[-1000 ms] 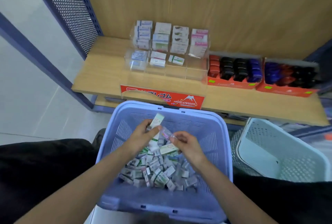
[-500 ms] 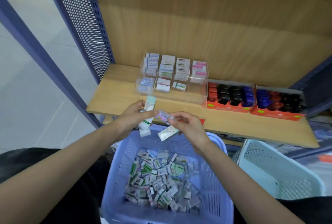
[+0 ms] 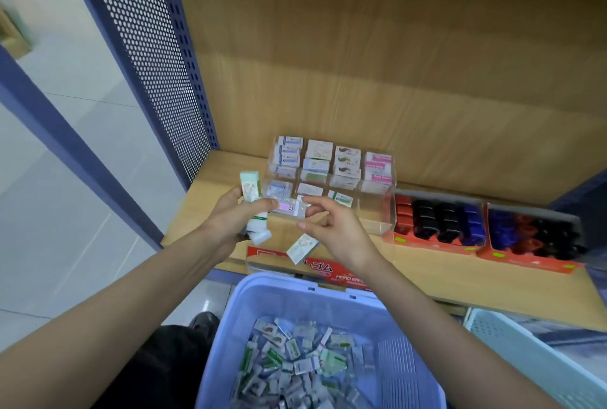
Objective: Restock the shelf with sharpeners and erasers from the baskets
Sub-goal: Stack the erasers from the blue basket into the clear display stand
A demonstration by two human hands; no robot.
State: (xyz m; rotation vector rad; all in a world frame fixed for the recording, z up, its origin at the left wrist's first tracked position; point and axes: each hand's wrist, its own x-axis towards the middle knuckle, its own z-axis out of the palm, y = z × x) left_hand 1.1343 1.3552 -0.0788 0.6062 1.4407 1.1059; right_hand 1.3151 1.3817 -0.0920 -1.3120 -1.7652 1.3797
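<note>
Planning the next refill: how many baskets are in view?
2: purple basket of erasers at bottom centre; pale basket at lower right, partly cut off. More may sit outside view.

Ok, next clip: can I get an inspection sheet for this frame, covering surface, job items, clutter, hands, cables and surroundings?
Surface: wooden shelf, red label strip on its front edge.
Job's things: clear organiser part-filled with boxed erasers; sharpeners in two orange trays; lavender basket holding loose erasers; white basket, contents not visible.
Clutter: nothing seen.
Hands: left hand grips a stack of erasers; right hand appears to hold a green-and-white eraser; a pink-wrapped eraser sits between both hands' fingertips.
Cables: nothing seen.
Surroundings: perforated side panel, tiled floor.
</note>
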